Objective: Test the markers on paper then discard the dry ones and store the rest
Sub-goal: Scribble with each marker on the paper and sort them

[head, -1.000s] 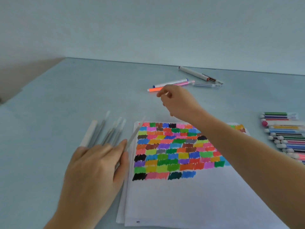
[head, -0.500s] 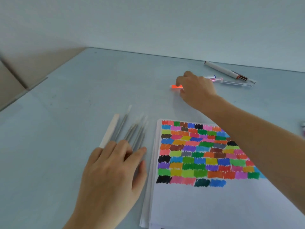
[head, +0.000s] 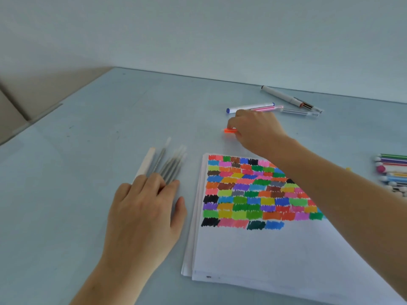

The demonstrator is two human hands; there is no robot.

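Right hand point(head: 255, 126), seen from the head camera, reaches out beyond the far edge of the paper point(head: 259, 249), its grip curled shut around an orange marker point(head: 229, 130) of which only the bright end shows past the fingers; whether that marker is lifted clear of the desk point(head: 88, 150) or just touching it cannot be told. Left hand point(head: 141, 216) lies flat just left of the paper, fingers spread and pressing lightly on a bundle of grey pens point(head: 169, 168) that lie side by side with a pale flat stick point(head: 146, 161) at their outer side. Beyond the paper's far edge, past the right hand, lie a blue-capped marker point(head: 248, 107), a pink marker point(head: 264, 109) touching it, a clear pen point(head: 299, 112) and a white pen point(head: 286, 97). To the right of the paper, at the picture's edge, a row of coloured markers point(head: 394, 170) is laid out in parallel. The paper itself carries rows of scribbled colour patches over its far half, the near half blank. Judging by this, the step in hand is fetching one more marker for testing; the next move would call for bringing the orange one back over the blank part, uncapping it if capped, and scribbling a patch after the last blue one to see whether it marks.
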